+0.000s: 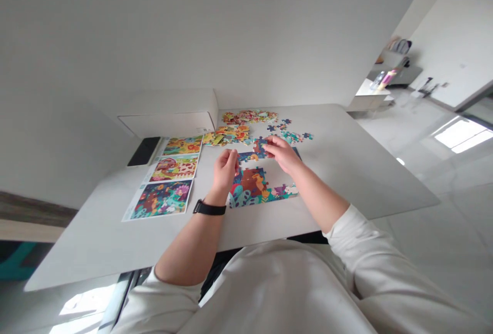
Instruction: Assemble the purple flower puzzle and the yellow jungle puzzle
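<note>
A partly assembled jigsaw puzzle [252, 182], dark blue and brown with plants and animals, lies flat before me. My right hand [283, 155] is closed in a pinch on a brown and blue puzzle piece [259, 145] above the puzzle's upper part. Beside the puzzle's left edge is my left hand [224, 170], thumb and fingers pressed together. What it holds, if anything, I cannot make out. Loose blue and teal pieces [295, 136] are scattered beyond my right hand. Left of the puzzle, three printed reference pictures [160, 200] lie in a column.
Yellow and orange pieces [231, 133] are heaped behind the puzzle, with red and green ones [250, 116] farther back. A black phone [144, 151] lies by the pictures, in front of a white box [169, 123]. The white table [346, 169] meets a wall.
</note>
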A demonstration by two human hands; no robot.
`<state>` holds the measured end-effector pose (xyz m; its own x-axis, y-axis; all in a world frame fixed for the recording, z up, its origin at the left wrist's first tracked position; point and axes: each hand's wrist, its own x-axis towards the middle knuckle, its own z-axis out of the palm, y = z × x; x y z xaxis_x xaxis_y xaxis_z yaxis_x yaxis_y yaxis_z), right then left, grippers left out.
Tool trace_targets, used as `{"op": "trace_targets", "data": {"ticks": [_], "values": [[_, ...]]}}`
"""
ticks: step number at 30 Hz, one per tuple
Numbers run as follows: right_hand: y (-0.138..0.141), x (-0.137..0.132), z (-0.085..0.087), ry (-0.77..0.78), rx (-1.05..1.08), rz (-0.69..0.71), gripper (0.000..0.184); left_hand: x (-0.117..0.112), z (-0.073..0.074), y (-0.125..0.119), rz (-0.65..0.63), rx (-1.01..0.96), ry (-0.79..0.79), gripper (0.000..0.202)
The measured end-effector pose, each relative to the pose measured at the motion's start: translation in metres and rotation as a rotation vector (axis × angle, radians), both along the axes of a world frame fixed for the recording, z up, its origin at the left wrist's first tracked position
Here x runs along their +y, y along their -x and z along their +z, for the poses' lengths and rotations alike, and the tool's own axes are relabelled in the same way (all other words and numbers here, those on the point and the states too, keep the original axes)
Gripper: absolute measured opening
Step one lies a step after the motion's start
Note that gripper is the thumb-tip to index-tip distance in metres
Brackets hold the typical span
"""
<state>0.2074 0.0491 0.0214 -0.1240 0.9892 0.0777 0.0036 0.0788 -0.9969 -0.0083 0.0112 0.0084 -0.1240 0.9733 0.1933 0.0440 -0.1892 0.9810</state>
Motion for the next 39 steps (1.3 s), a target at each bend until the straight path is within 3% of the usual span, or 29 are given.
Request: {"op": "trace_targets", "data": {"ticks": [6,13,19,29,39], "values": [[0.008,-0.015,-0.023,-0.052,-0.129,0.036,0.035,0.005,-0.003,0.004,-0.040,0.007,0.029,0.040],[0.000,-0.011,-0.028,-0.117,-0.220,0.086,0.040,0.004,-0.005,0.000,-0.158,0.097,0.037,0.041],[0.002,-0.014,-0.030,-0.197,-0.364,0.143,0.031,0.002,-0.008,-0.002,-0.261,0.182,0.063,0.038],[-0.002,-0.011,-0.036,-0.257,-0.412,-0.026,0.026,0.014,-0.016,0.009,-0.060,-0.007,0.117,0.041],[0.001,-0.018,-0.034,-0.688,-0.538,0.062,0.039,0.010,-0.009,0.005,-0.042,0.017,0.177,0.049]]}}
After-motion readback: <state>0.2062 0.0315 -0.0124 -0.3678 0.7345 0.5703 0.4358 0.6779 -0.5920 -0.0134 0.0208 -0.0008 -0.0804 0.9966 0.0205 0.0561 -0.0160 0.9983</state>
